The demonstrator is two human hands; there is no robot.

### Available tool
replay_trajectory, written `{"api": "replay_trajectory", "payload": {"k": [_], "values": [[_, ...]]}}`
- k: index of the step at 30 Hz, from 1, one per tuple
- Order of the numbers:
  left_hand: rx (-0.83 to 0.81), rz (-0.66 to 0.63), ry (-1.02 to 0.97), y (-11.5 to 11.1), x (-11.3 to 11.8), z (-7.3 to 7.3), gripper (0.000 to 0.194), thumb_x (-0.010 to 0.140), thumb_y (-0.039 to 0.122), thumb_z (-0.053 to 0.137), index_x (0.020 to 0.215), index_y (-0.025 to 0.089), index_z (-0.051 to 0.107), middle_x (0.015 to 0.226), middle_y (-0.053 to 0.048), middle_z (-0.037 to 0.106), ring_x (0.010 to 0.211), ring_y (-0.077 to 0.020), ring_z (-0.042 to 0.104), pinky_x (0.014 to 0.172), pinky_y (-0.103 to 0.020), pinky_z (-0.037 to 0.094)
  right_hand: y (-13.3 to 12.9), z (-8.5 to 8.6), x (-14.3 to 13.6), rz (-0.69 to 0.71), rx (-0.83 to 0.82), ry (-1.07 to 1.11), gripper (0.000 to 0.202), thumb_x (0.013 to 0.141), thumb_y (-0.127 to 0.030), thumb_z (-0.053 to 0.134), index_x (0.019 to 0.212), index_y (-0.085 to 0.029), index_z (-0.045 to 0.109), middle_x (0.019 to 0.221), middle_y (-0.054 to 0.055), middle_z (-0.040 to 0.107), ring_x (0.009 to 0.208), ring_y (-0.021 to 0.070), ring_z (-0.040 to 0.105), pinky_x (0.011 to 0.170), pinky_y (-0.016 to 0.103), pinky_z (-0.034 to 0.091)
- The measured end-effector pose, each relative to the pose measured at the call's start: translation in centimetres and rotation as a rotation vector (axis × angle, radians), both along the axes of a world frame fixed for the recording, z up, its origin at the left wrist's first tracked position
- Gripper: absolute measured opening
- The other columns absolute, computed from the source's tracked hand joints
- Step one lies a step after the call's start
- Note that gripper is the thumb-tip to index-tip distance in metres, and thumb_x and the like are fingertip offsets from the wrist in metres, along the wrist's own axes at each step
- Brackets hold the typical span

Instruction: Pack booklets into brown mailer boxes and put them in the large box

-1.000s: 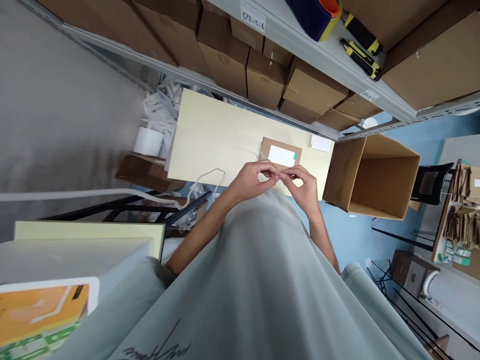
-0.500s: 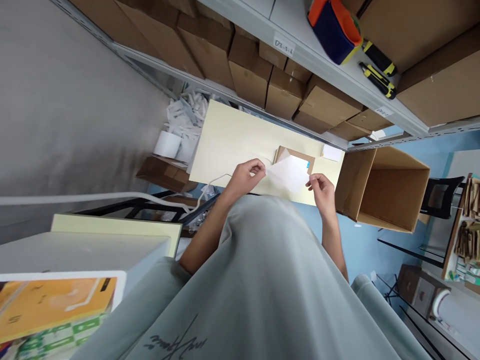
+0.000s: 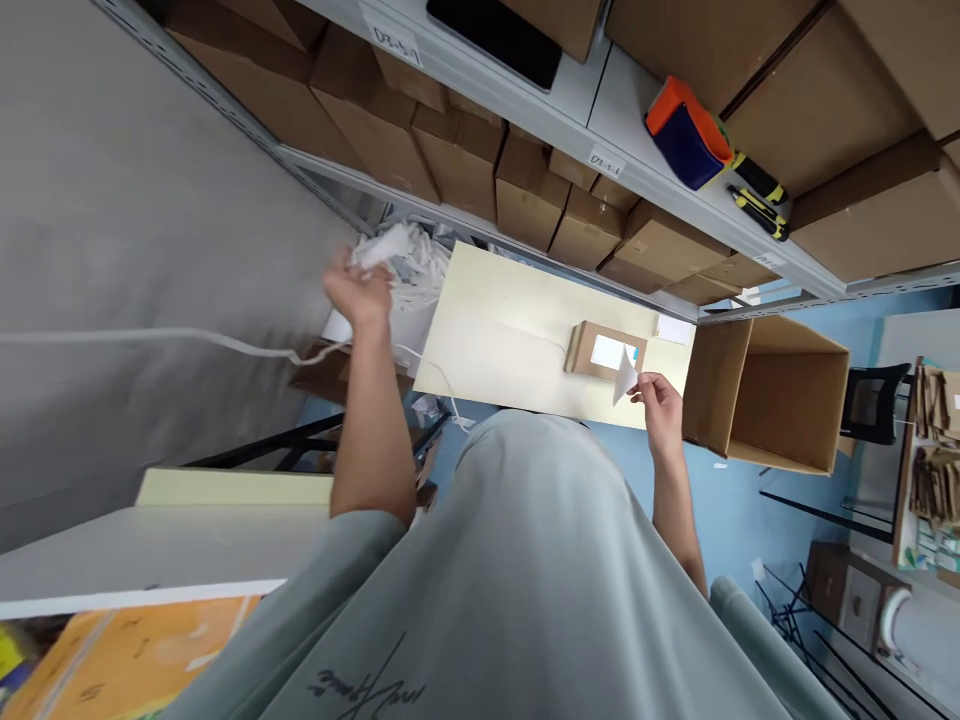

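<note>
My left hand [image 3: 360,290], blurred by motion, is over the heap of crumpled white scraps [image 3: 424,270] at the far left end of the table, its fingers round a piece of white paper [image 3: 384,246]. Between the thumb and fingers of my right hand [image 3: 651,390] is a small white sheet [image 3: 625,378], upright and slightly bent. Just behind that sheet, a brown cardboard box [image 3: 586,350] lies on the cream table [image 3: 502,310]. On its top is a white label [image 3: 609,350] with a blue mark.
A white card [image 3: 675,330] lies at the table's right end, beside a large open carton [image 3: 712,390]. A shelf [image 3: 570,125] with boxes, a phone [image 3: 499,38] and cutters [image 3: 759,212] runs behind. A white cable [image 3: 217,340] crosses at left.
My left hand has moved from the middle of the table to the scraps at far left. The white sheets between my hands have come apart, and the box's label is now exposed.
</note>
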State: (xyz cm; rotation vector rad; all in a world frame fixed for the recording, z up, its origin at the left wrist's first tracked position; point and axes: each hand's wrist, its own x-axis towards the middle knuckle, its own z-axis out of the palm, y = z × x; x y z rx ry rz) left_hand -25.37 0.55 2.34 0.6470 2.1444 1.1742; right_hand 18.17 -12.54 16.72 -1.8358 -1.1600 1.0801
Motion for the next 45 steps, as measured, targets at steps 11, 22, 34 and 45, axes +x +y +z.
{"api": "replay_trajectory", "payload": {"k": [11, 22, 34, 45], "values": [[-0.035, 0.088, -0.069, 3.5, 1.5, 0.9, 0.023, 0.097, 0.0, 0.069, 0.117, 0.007, 0.061, 0.071, 0.011, 0.059, 0.058, -0.0046, 0.055, 0.055, -0.019, 0.044, -2.0, 0.1, -0.8, -0.069, 0.003, -0.03, 0.038, 0.093, -0.061, 0.069, 0.088, -0.023, 0.069, 0.08, 0.002, 0.07, 0.079, 0.019, 0.067, 0.074, 0.034, 0.057], [0.022, -0.41, -0.363, -4.1, 18.7, 0.5, 0.042, 0.079, 0.032, 0.085, 0.118, 0.014, 0.081, 0.084, -0.001, 0.077, 0.061, -0.0114, 0.063, 0.061, -0.027, 0.054, -3.4, -0.9, 1.3, -0.119, -0.021, 0.007, 0.036, 0.094, -0.059, 0.068, 0.088, -0.023, 0.067, 0.082, 0.002, 0.07, 0.079, 0.0182, 0.066, 0.075, 0.034, 0.058], [0.114, -0.67, -0.671, -8.7, 30.1, 7.7, 0.055, 0.081, 0.049, 0.085, 0.126, 0.018, 0.08, 0.099, -0.009, 0.084, 0.07, -0.0148, 0.068, 0.071, -0.033, 0.056, -2.5, -2.1, 9.0, -0.064, -0.01, 0.099, 0.035, 0.097, -0.059, 0.067, 0.089, -0.024, 0.067, 0.082, 0.001, 0.07, 0.078, 0.0185, 0.066, 0.077, 0.035, 0.058], [0.094, -0.691, -0.603, -10.2, 37.8, 11.2, 0.054, 0.072, 0.058, 0.097, 0.107, 0.02, 0.086, 0.08, -0.005, 0.081, 0.07, -0.0182, 0.071, 0.065, -0.033, 0.057, -1.1, -2.5, 16.7, 0.055, 0.022, 0.187, 0.034, 0.1, -0.058, 0.066, 0.09, -0.025, 0.067, 0.083, 0.001, 0.069, 0.08, 0.0188, 0.068, 0.077, 0.035, 0.059]]}}
